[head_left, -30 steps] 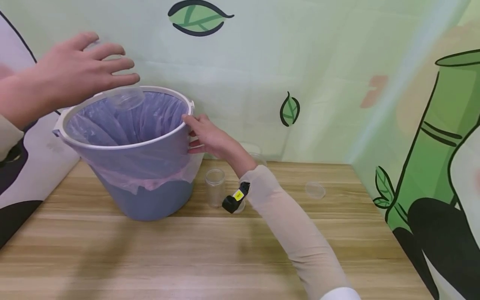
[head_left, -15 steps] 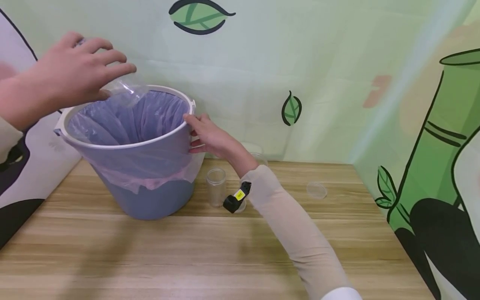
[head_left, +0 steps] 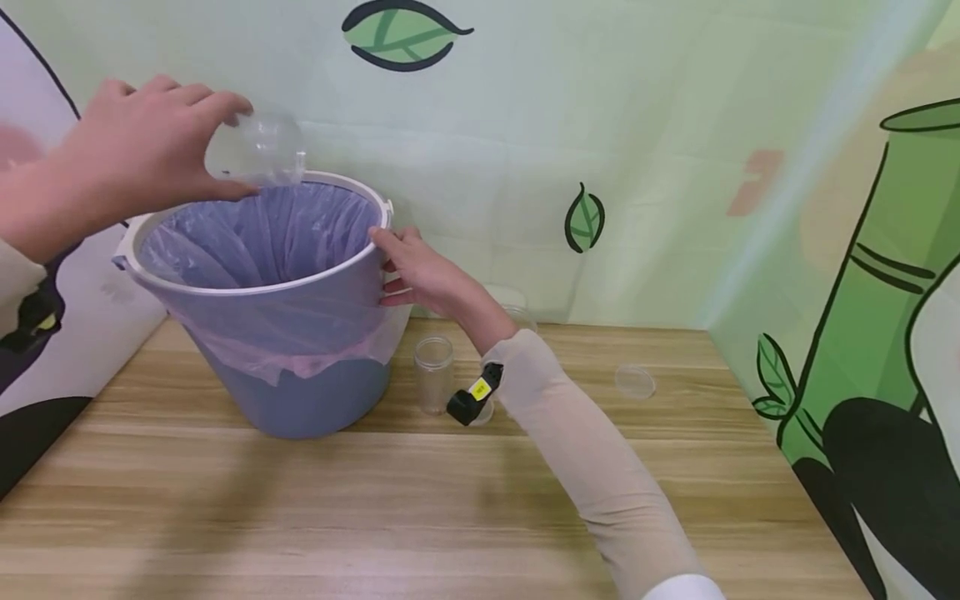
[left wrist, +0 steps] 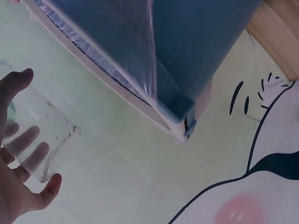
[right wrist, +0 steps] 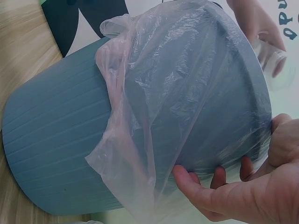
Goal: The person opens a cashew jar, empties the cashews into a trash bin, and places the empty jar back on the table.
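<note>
Above the bin's left part, my left hand grips a clear plastic jar between thumb and fingers. The jar lies tilted sideways; dark specks cling to its wall in the left wrist view. The blue-grey trash bin has a white rim and a thin translucent bag folded over it. My right hand holds the bin's right side, thumb at the rim and fingers spread against the bagged wall. The right wrist view shows that bagged wall close up. What lies at the bin's bottom is hidden.
A clear upright jar stands just right of the bin. A round clear lid lies farther right on the wooden table. More clear round pieces are partly hidden behind my right forearm. A printed cloth backdrop rises behind.
My left hand has turned at the wrist, swinging the jar from pointing down into the bin to nearly sideways above the rim. The right hand keeps its hold on the bin.
</note>
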`<state>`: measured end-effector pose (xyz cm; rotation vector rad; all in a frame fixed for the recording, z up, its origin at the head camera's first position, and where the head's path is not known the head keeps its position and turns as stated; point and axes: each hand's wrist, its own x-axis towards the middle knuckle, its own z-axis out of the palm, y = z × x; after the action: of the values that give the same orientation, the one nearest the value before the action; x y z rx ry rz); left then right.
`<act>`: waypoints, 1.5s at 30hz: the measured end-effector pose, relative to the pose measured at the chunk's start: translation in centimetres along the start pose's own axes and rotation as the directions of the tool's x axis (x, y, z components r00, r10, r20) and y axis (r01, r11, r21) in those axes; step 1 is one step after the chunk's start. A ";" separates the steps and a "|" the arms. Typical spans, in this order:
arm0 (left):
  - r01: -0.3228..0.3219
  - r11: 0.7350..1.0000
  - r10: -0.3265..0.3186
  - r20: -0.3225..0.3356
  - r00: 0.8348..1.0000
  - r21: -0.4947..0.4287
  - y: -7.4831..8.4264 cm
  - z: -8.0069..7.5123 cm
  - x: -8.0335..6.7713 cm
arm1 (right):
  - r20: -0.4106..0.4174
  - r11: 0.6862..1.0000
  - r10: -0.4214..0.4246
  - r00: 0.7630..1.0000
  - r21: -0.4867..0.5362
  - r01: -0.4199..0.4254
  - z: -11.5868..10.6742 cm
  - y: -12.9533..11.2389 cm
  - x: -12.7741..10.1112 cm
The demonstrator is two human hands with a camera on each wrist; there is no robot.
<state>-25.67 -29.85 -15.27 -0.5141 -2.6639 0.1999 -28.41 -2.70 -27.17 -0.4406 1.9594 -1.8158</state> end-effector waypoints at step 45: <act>0.238 0.591 -0.122 0.206 0.971 -0.770 6.9 -1.1 -1.0 | 0.134 0.500 -0.363 0.922 -0.807 0.314 -6.1 2.5 -4.8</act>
<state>-22.11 -23.80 -16.18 -0.4716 -2.7912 -1.1181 -27.26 5.16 -28.88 -1.1472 2.8499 -0.9246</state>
